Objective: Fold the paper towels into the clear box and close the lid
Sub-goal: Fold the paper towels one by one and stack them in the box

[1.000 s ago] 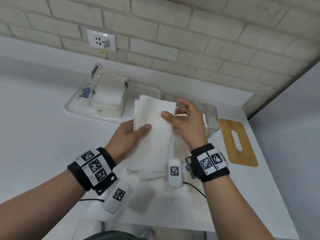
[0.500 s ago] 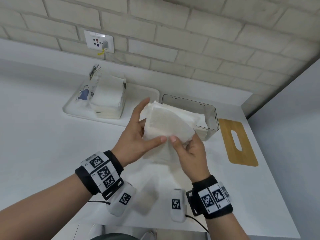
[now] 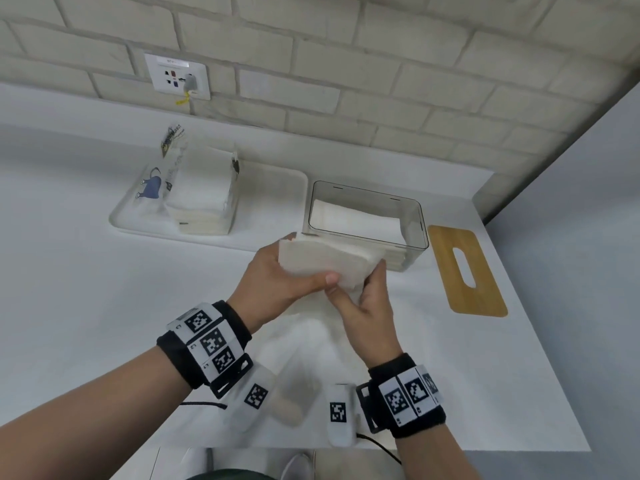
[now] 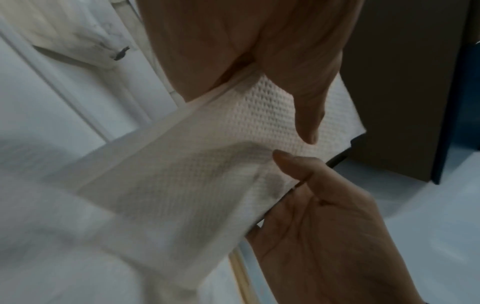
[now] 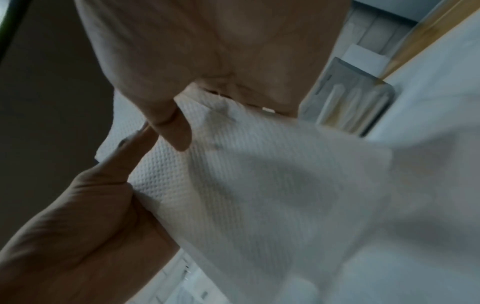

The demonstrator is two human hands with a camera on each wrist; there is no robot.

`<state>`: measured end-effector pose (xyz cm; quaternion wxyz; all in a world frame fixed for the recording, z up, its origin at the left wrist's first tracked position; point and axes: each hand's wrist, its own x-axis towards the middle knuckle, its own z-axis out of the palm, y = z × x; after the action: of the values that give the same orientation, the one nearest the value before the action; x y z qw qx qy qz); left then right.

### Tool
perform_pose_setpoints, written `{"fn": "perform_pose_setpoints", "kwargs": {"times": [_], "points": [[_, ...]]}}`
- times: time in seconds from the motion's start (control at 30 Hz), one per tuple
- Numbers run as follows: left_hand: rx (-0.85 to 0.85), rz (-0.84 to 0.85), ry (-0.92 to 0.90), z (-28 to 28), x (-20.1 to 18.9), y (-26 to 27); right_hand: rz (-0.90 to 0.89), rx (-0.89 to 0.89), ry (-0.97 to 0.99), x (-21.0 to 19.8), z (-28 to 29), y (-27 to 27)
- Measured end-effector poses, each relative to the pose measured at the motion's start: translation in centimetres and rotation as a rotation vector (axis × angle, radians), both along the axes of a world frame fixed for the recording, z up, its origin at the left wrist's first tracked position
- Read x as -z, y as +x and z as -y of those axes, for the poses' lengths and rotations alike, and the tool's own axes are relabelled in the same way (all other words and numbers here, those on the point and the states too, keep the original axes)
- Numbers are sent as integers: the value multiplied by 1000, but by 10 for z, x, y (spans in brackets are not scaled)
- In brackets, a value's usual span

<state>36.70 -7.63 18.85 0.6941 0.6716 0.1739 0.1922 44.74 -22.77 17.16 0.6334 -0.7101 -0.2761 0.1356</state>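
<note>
White counter (image 3: 69,289) below a pale brick wall (image 3: 346,64), with a socket (image 3: 176,76) set in the wall. At the back left of the counter, a white tray (image 3: 270,188) carrying an opened pack of paper towels (image 3: 201,195). Just right of the tray, a clear box (image 3: 414,233), lid off, with folded towels already lying inside. Right of the box and apart from it, a wooden lid (image 3: 465,271) with a slot, flat on the counter.

In front of the box, held above the counter, a folded paper towel (image 3: 322,261). Left hand (image 3: 273,282) clamped on its left end, thumb on top and fingers underneath. Right hand (image 3: 370,306) pinching the towel's right end, thumb close to the left thumb. In the wrist views, the dimpled towel (image 4: 233,156) caught between thumb and fingers of both hands, loose layers drooping below (image 5: 259,185).
</note>
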Motion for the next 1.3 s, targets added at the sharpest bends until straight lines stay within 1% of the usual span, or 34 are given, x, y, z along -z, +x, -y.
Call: {"fn": "perform_pose_setpoints", "kwargs": {"times": [0.1, 0.17, 0.23, 0.3, 0.37, 0.4, 0.43, 0.5, 0.57, 0.6, 0.67, 0.73, 0.8, 0.9, 0.97, 1.03, 1.13, 1.2, 1.27, 1.3], "points": [[22, -94, -5, 0, 12, 0, -30, -12, -151, 18, 0, 0], [15, -105, -13, 1, 15, -1, -37, -21, -172, 22, 1, -2], [-34, -60, -26, 3, 8, -1, -24, -19, -128, 14, 2, -4], [-68, 20, -37, 4, -2, 1, 47, 5, -37, 2, 3, -6], [-56, 78, -42, 3, -8, 2, 109, 52, 45, -2, 4, -4], [-36, 80, -52, 1, -7, 2, 101, 56, 66, -1, 5, -2], [-10, 64, -66, -1, -4, 2, 73, 48, 54, 2, 6, -1], [33, -14, -45, -4, 8, 1, 24, 5, -64, 12, 7, 2], [31, -89, 11, -5, 20, -1, 39, -25, -217, 22, 9, 4], [17, -110, 17, -4, 22, -2, 43, -24, -250, 25, 11, 4], [-24, -101, -7, -2, 20, -4, 43, 12, -219, 25, 12, 3], [-56, -48, -27, -1, 13, -2, 26, 37, -129, 17, 13, 2], [-48, -28, -50, -3, 9, 1, -12, 8, -84, 12, 12, 3], [6, -80, -100, -5, 14, 5, -23, -35, -229, 20, 8, 5], [-1, -94, -88, -4, 18, 5, -22, -18, -271, 25, 7, 5], [-20, -57, -86, -2, 15, 6, -31, 16, -206, 23, 7, 2], [-3, 53, -87, 0, -1, 10, -11, 54, -27, 6, 10, -1], [18, 66, -55, -1, -5, 15, 10, 86, 67, 2, 12, 1], [18, 43, -36, -1, 0, 18, 7, 97, 89, 5, 12, 3], [16, 24, -30, -1, 4, 18, 11, 98, 55, 8, 12, 4]]}}
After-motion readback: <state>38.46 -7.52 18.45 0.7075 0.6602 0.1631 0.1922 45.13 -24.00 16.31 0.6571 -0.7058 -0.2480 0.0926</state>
